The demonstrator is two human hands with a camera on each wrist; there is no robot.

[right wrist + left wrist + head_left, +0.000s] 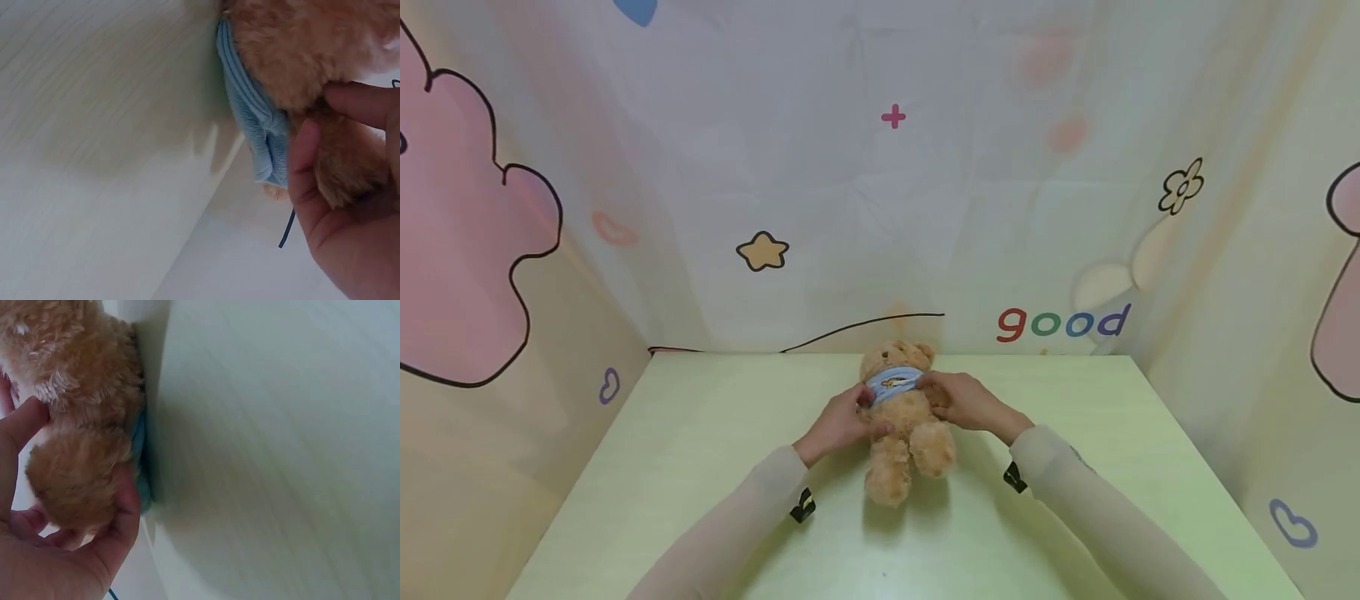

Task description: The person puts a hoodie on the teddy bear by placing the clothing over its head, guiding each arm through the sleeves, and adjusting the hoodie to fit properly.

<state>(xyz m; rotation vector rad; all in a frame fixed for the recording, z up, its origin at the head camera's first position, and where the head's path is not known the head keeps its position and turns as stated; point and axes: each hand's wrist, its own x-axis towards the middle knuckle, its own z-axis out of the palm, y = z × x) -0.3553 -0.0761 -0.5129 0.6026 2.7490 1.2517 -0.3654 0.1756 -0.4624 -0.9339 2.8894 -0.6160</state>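
At the lower centre of the head view, the teddy bear (pixel 904 410) is between both hands, its long axis running from head at top to feet below. Neither hand is nearer: the left hand (pixel 841 422) has its grip curled round the left-side arm, the right hand (pixel 968 402) likewise the right-side one. A blue shirt (pixel 895 384) bunches across its chest. Whether it touches the surface (pixel 715 408) is unclear; the backdrop (pixel 850 200) rises behind.

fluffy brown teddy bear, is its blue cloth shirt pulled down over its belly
No, below the bunched blue cloth shirt, the belly of the fluffy brown teddy bear shows bare.
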